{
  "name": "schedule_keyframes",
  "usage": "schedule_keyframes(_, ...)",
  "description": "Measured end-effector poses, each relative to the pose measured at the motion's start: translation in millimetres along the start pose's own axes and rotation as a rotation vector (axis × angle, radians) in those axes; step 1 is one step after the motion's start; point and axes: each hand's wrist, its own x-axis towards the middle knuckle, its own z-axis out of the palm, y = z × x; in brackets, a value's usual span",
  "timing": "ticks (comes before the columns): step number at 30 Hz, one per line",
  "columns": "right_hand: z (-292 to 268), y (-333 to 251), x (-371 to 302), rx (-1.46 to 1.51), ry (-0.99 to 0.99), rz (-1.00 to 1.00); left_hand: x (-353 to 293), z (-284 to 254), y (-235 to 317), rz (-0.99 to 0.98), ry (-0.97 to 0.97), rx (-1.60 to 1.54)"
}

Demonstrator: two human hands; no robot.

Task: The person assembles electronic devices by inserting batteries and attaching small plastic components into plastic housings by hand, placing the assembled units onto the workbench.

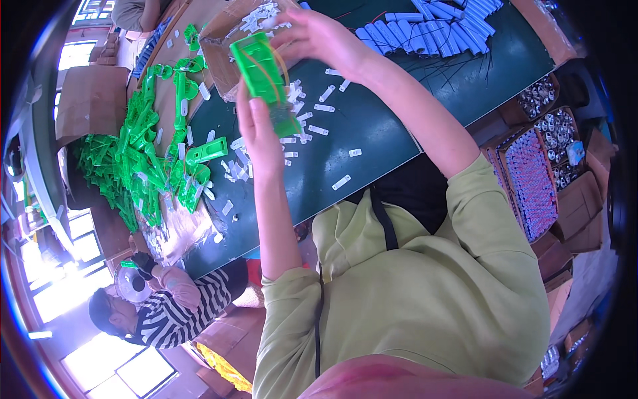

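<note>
My left hand (264,143) is closed around a bright green plastic part (260,70), or a small stack of such parts, held up over the green table (382,149). A thin tan band (271,72) runs over its face and loops out on the right side. Beside the upper end of the green part is my right hand (325,43), fingers stretched and apart, slightly blurred; no object shows in it. Under the held part, small white plastic pieces (319,130) lie scattered on the table. A cardboard box (222,43) with more white pieces sits just behind.
A heap of green plastic parts (129,156) covers the table's left side. Blue cylinders with dark wires (425,33) lie at the far right. Boxes of small cylinders (528,176) stand right of the table. Another person (179,299) works at lower left.
</note>
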Motion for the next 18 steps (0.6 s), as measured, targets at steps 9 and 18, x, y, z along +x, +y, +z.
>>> schedule_keyframes(9, 18, 21, -13, -0.67, 0.012, -0.164, 8, -1, 3, 0.138, 0.025, 0.211)
schedule_keyframes(18, 33, 34, -23, -0.908, 0.217, -0.277, 23, 7, -11, -0.007, 0.159, 0.204)
